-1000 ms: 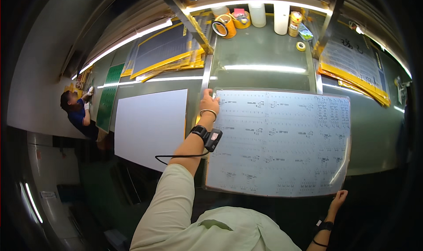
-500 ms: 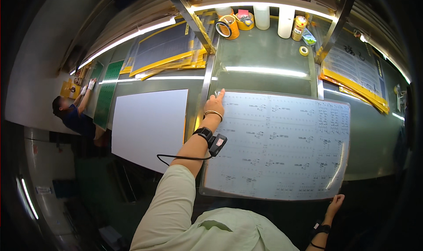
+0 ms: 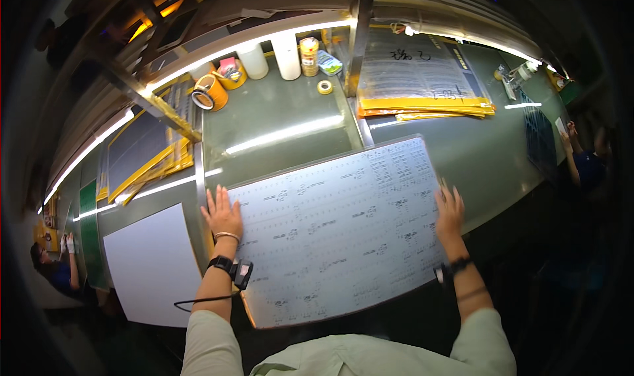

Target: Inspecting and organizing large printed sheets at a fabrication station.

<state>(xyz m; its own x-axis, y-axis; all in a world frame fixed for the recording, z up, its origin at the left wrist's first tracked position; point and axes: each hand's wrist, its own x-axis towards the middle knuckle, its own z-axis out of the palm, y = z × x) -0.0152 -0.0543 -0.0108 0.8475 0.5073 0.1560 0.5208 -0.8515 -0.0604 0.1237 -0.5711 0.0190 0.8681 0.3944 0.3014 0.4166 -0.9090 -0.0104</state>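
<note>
A large pale sheet [image 3: 343, 244], printed with rows of small black marks and edged by a thin brown border, lies at a slant on the bench before me. My left hand [image 3: 223, 214] rests flat at its far left corner, fingers spread. At the right edge is my right hand [image 3: 450, 211], its fingers stretched out and apart along the border. Neither hand grips anything. Both wrists carry black straps, and a dark cable runs from the small box on the left one.
A plain white board [image 3: 155, 267] lies to the left, past it a green panel [image 3: 91, 227]. Tape rolls [image 3: 210, 92] and bottles [image 3: 286, 56] stand under the shelf. Yellow-edged films [image 3: 422, 79] are stacked behind the right post. Co-workers are at far left [image 3: 56, 267] and far right [image 3: 588, 165].
My view has turned rightward. My right hand has moved from the sheet's near right corner up to its right edge. My left hand, earlier at the far left corner, now spreads flat there.
</note>
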